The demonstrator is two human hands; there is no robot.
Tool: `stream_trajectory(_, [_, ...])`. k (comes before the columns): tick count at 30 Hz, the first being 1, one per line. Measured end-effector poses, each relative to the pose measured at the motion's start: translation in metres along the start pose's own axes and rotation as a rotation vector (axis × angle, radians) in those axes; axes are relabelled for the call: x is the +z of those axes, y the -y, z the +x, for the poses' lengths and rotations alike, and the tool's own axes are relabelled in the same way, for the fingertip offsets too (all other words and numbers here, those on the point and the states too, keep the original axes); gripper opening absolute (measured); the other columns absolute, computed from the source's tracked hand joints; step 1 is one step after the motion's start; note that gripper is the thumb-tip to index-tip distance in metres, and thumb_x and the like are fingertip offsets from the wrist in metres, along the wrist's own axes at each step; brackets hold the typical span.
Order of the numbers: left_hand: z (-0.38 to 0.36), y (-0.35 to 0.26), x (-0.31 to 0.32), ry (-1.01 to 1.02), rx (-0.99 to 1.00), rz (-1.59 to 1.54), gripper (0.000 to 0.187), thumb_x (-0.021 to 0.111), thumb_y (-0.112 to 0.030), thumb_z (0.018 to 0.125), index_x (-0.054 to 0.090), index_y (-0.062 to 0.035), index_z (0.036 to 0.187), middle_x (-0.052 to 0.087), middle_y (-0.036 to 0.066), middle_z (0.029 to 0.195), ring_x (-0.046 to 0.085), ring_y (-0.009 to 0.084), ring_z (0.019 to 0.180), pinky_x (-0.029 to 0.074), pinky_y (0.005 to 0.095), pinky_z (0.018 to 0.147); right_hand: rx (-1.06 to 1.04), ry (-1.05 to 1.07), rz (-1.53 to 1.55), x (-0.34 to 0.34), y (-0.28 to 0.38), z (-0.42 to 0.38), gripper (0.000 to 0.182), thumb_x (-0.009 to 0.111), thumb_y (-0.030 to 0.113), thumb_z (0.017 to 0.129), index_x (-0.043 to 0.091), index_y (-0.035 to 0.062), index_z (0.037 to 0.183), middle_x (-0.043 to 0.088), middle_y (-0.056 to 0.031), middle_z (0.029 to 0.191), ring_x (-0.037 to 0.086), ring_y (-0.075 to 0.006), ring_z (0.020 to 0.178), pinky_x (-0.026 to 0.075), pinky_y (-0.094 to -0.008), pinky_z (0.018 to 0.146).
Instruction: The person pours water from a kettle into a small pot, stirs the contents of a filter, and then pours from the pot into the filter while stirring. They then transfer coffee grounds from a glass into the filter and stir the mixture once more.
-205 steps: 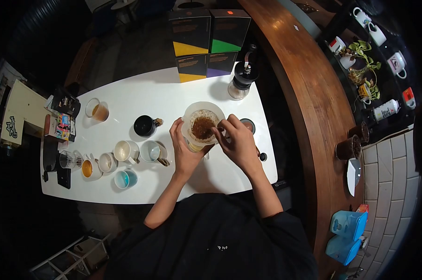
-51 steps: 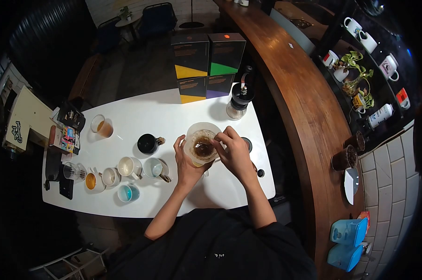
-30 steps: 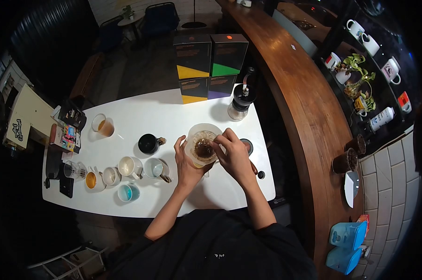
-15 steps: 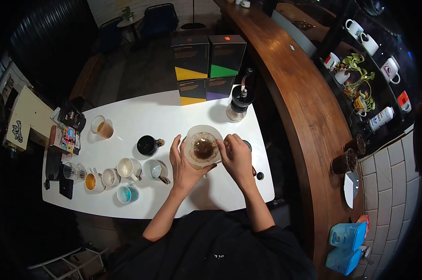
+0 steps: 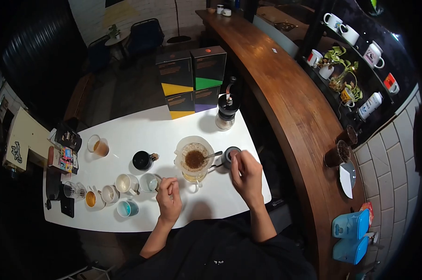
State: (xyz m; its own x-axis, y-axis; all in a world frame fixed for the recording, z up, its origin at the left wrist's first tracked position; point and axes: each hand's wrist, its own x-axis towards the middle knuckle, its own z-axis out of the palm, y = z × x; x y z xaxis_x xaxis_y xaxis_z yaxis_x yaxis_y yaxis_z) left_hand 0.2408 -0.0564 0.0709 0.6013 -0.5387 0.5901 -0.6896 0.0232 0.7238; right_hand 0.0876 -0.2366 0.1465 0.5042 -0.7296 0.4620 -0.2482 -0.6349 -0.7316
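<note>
A dripper (image 5: 177,158) with a paper filter and wet coffee grounds (image 5: 194,159) sits on a glass server (image 5: 199,179). A thin metal handle (image 5: 214,154), like a spoon's, sticks out over its right side. Just right of it stands a dark kettle (image 5: 227,159), its narrow spout (image 5: 214,166) towards the dripper. My right hand (image 5: 248,177) is closed and overlaps the kettle's right side, hiding the handle area. Lower left of the dripper, my left hand (image 5: 169,200) is loosely curled, nothing visible in it, beside a clear glass cup (image 5: 149,182).
Several cups, including a white mug (image 5: 125,183) and a blue-tinted cup (image 5: 127,208), stand to the left. A black cup (image 5: 142,160) is behind them. At the back are a hand grinder (image 5: 226,113) and stacked black boxes (image 5: 192,72). A wooden counter (image 5: 285,107) curves along the right.
Both hands have let go of the dripper and moved apart. The right hand now overlaps the kettle, which has come beside the dripper. A thin metal handle now shows there. The view has shifted.
</note>
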Motion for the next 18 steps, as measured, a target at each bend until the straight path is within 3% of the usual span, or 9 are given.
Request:
stream_trajectory(4, [-0.011, -0.011, 0.006, 0.103, -0.073, -0.071, 0.018, 0.056, 0.005, 0.1, 0.062, -0.002, 0.116, 0.069, 0.013, 0.091, 0.061, 0.0198, 0.066, 0.046, 0.0325, 0.057, 0.033, 0.024, -0.028, -0.013, 0.0, -0.032, 0.019, 0.069, 0.004, 0.092, 0.054, 0.0003, 0.08, 0.053, -0.0138, 0.066, 0.055, -0.0281, 0.053, 0.044, -0.0372, 0.053])
stream_trajectory(5, [-0.011, -0.016, 0.005, 0.165, -0.067, -0.075, 0.02, 0.055, 0.005, 0.099, 0.064, -0.0016, 0.116, 0.074, 0.015, 0.096, 0.068, 0.0234, 0.073, 0.051, 0.0339, 0.062, 0.03, 0.011, -0.045, -0.016, -0.002, -0.041, 0.021, 0.07, 0.007, 0.093, 0.057, 0.0, 0.078, 0.054, -0.0134, 0.063, 0.054, -0.0276, 0.05, 0.042, -0.0371, 0.051])
stream_trajectory(8, [-0.009, -0.026, 0.01, 0.252, 0.083, -0.159, 0.023, 0.056, 0.007, 0.096, 0.064, -0.0014, 0.116, 0.071, 0.014, 0.09, 0.065, 0.0275, 0.069, 0.053, 0.0367, 0.065, 0.103, 0.104, -0.136, -0.023, -0.015, -0.069, 0.025, 0.07, 0.011, 0.095, 0.059, 0.0, 0.076, 0.054, -0.013, 0.06, 0.053, -0.0274, 0.048, 0.041, -0.0371, 0.049])
stream_trajectory(10, [-0.01, -0.028, 0.012, 0.364, 0.045, -0.181, 0.027, 0.057, 0.008, 0.094, 0.063, -0.0019, 0.119, 0.068, 0.015, 0.095, 0.065, 0.0305, 0.074, 0.055, 0.0383, 0.07, 0.167, 0.13, -0.101, -0.023, -0.017, -0.078, 0.028, 0.071, 0.013, 0.096, 0.059, 0.0, 0.074, 0.053, -0.0129, 0.058, 0.052, -0.0283, 0.047, 0.04, -0.0377, 0.048])
stream_trajectory(12, [-0.011, -0.033, 0.022, 0.364, 0.094, -0.243, 0.03, 0.059, 0.007, 0.094, 0.062, -0.0038, 0.122, 0.063, 0.017, 0.105, 0.064, 0.0318, 0.087, 0.055, 0.0386, 0.077, 0.247, 0.169, -0.001, -0.022, -0.018, -0.086, 0.02, 0.067, 0.01, 0.098, 0.06, -0.001, 0.082, 0.055, -0.0152, 0.064, 0.055, -0.0318, 0.053, 0.043, -0.0402, 0.053])
stream_trajectory(13, [-0.012, -0.033, 0.02, 0.406, 0.139, -0.21, 0.03, 0.065, -0.002, 0.095, 0.06, -0.0042, 0.125, 0.059, 0.019, 0.116, 0.063, 0.0324, 0.1, 0.054, 0.0393, 0.086, 0.262, 0.159, 0.002, -0.02, -0.017, -0.088, 0.02, 0.067, 0.01, 0.098, 0.06, -0.001, 0.082, 0.055, -0.0152, 0.064, 0.055, -0.0318, 0.053, 0.043, -0.0402, 0.053])
stream_trajectory(16, [-0.011, -0.043, 0.027, 0.397, 0.096, -0.355, 0.034, 0.071, -0.015, 0.096, 0.059, -0.0026, 0.125, 0.059, 0.019, 0.118, 0.062, 0.0322, 0.105, 0.052, 0.0412, 0.092, 0.218, 0.008, 0.146, -0.011, -0.011, -0.09, 0.015, 0.06, 0.005, 0.1, 0.058, -0.0036, 0.088, 0.055, -0.0152, 0.073, 0.056, -0.0241, 0.061, 0.042, -0.0353, 0.058])
stream_trajectory(17, [-0.016, -0.036, 0.03, 0.451, 0.045, -0.405, 0.05, 0.072, -0.03, 0.097, 0.054, 0.0, 0.132, 0.057, 0.019, 0.127, 0.06, 0.0321, 0.116, 0.05, 0.0425, 0.101, 0.119, 0.039, 0.116, -0.01, -0.009, -0.092, 0.011, 0.064, 0.005, 0.096, 0.058, -0.0007, 0.105, 0.057, -0.0177, 0.096, 0.059, -0.0302, 0.085, 0.046, -0.0379, 0.076])
stream_trajectory(18, [-0.018, -0.037, 0.033, 0.49, 0.046, -0.417, 0.05, 0.072, -0.03, 0.097, 0.054, 0.0, 0.132, 0.057, 0.019, 0.127, 0.06, 0.0321, 0.116, 0.05, 0.0425, 0.101, 0.022, 0.066, 0.083, -0.01, -0.007, -0.093, 0.03, 0.069, 0.004, 0.093, 0.059, 0.0023, 0.121, 0.059, -0.0202, 0.119, 0.063, -0.0362, 0.11, 0.05, -0.0404, 0.093])
